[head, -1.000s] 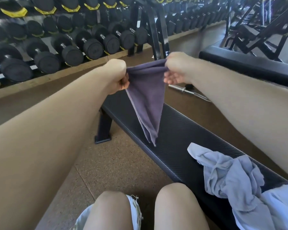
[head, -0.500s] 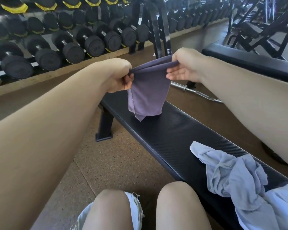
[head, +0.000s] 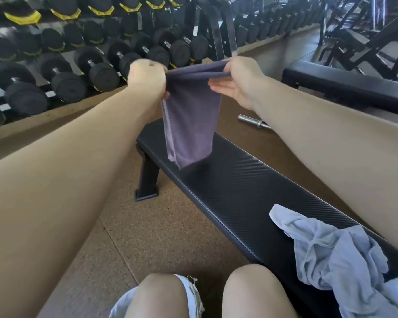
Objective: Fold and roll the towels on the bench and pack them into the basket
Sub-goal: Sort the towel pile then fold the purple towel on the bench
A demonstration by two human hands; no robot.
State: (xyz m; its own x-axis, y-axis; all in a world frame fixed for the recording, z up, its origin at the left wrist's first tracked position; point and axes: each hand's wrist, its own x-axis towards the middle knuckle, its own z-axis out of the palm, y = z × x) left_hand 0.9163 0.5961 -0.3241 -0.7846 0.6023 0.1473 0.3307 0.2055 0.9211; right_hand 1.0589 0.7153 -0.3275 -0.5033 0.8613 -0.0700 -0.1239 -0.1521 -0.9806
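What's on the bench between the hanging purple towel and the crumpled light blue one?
Nothing: the head view shows bare black bench between purple towel and light blue towel.

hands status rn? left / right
Left hand: fist closed on one top corner of the purple towel.
Right hand: pinches the other top corner; remaining fingers extended.

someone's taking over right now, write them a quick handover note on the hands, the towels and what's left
Left hand: grips one end of the purple towel's top edge.
Right hand: pinches the other end, its other fingers straight.
The purple towel hangs doubled between the hands above the black bench; whether its lower corner touches the pad is unclear.
The pale blue towels lie crumpled at the bench's near end.
No basket is in view.
Done: the purple towel is partly folded.
Left: finish folding, roll it, do the pale ones, pack all.
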